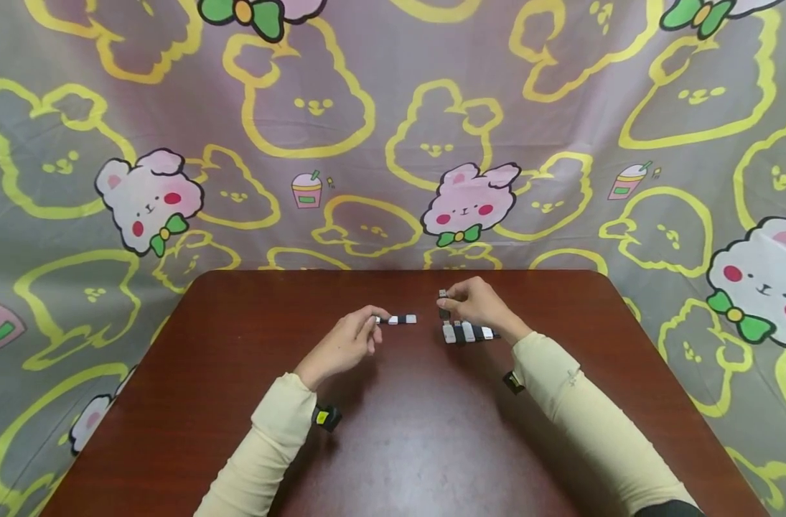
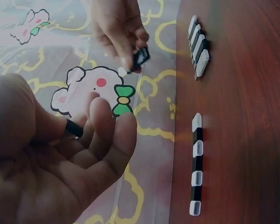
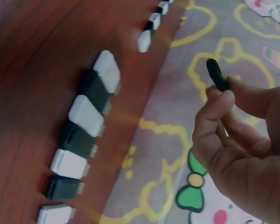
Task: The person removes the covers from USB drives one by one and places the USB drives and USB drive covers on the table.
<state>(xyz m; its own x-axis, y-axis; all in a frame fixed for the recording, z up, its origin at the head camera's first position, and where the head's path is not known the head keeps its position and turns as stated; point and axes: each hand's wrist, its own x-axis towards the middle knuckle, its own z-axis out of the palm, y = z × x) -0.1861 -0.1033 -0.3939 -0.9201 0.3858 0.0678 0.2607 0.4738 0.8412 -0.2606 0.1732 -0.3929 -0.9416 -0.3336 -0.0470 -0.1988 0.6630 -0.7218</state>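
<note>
With thumb and fingertips my right hand (image 1: 479, 301) pinches a black USB flash drive (image 1: 443, 307), its metal plug pointing up and bare. Just below that hand, a slanted row of flash drives (image 3: 86, 115), black and white by turns, lies on the table with plugs facing away. My left hand (image 1: 347, 341) is to the left, palm turned up in its wrist view. Between its thumb and fingers it pinches a small black cap (image 2: 74, 128), partly hidden by the thumb. Near it lies a straight line of small caps (image 2: 197, 148), alternating white and black, some with hollow ends showing.
Everything lies on a dark red-brown wooden table (image 1: 393, 445) with rounded far corners. Behind its far edge hangs a grey curtain (image 1: 380, 172) printed with yellow outlines and pink animal heads. Black wrist cameras (image 1: 326, 417) sit at both cuffs.
</note>
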